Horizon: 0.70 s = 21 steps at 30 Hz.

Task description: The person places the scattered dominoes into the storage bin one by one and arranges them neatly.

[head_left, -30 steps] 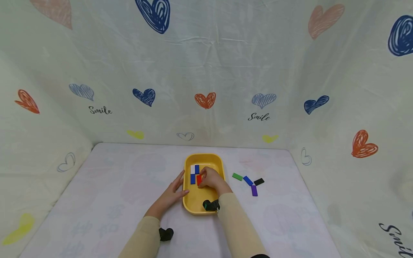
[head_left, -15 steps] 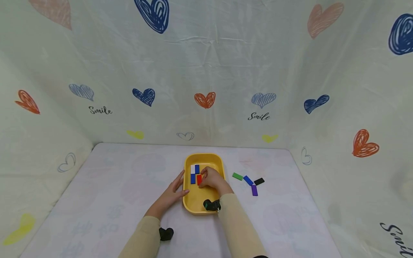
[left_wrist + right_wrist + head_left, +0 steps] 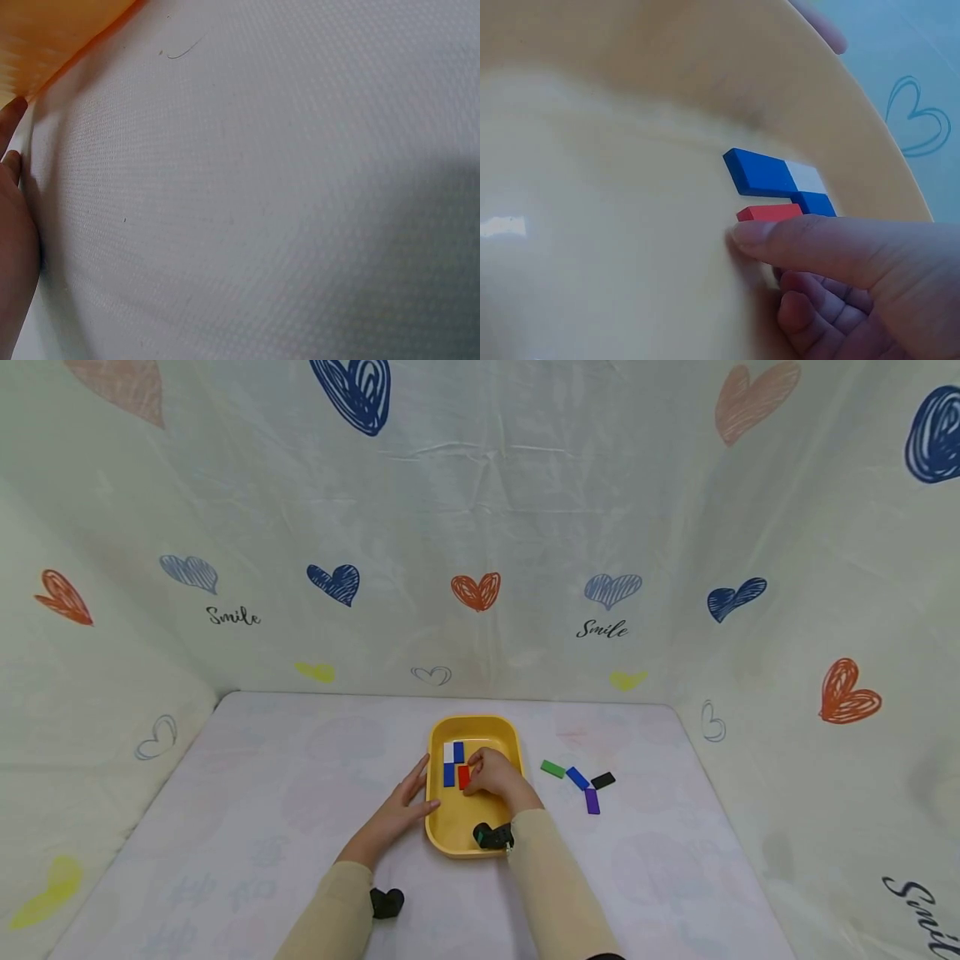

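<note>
In the head view a yellow tray (image 3: 452,828) stands on the table. Inside it, a white domino block (image 3: 448,752) lies beside a blue domino block (image 3: 459,752), with a second blue domino block (image 3: 448,775) in front of the white one. My right hand (image 3: 504,781) reaches over the tray's right side and pinches a red domino block (image 3: 769,213) right beside that second blue one. Its thumb (image 3: 754,232) presses on the red block's side in the right wrist view. My left hand (image 3: 393,820) has its fingers extended against the tray's left wall, steadying it.
Right of the tray lie a green domino block (image 3: 552,769), a blue one (image 3: 577,778), a black one (image 3: 603,781) and a purple one (image 3: 592,802). A pale curtain (image 3: 525,510) printed with hearts surrounds the white table (image 3: 300,760) at the back and sides.
Both hands and the blocks hold nearly the same places; only the head view shifts very slightly.
</note>
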Each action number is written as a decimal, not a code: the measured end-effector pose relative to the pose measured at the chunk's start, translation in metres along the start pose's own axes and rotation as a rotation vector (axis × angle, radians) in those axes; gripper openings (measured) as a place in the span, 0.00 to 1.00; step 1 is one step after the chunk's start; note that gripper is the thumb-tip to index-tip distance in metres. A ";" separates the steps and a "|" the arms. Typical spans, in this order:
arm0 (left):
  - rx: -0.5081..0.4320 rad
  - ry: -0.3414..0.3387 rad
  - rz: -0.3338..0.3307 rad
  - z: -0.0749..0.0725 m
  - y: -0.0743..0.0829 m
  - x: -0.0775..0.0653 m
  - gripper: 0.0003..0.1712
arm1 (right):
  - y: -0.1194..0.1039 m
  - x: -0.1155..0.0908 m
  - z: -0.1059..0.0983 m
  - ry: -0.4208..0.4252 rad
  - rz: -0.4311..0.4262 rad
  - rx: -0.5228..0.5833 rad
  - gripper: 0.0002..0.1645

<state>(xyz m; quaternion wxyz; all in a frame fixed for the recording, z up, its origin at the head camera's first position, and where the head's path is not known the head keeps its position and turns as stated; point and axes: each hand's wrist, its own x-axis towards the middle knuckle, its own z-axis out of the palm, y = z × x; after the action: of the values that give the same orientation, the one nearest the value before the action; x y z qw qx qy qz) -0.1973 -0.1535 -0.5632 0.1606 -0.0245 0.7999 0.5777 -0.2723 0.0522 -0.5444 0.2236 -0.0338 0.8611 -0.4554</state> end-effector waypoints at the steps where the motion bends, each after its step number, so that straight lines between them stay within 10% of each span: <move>1: -0.004 0.001 0.000 0.000 0.000 0.000 0.50 | 0.000 0.000 0.000 0.000 0.000 -0.002 0.27; 21: -0.007 0.002 -0.007 0.001 0.000 0.001 0.50 | -0.001 0.000 0.003 0.014 -0.021 -0.029 0.25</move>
<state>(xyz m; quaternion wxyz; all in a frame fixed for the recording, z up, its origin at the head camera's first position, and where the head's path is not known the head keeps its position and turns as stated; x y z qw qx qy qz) -0.1982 -0.1529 -0.5640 0.1616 -0.0286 0.7980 0.5799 -0.2717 0.0490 -0.5448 0.2125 -0.0427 0.8686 -0.4456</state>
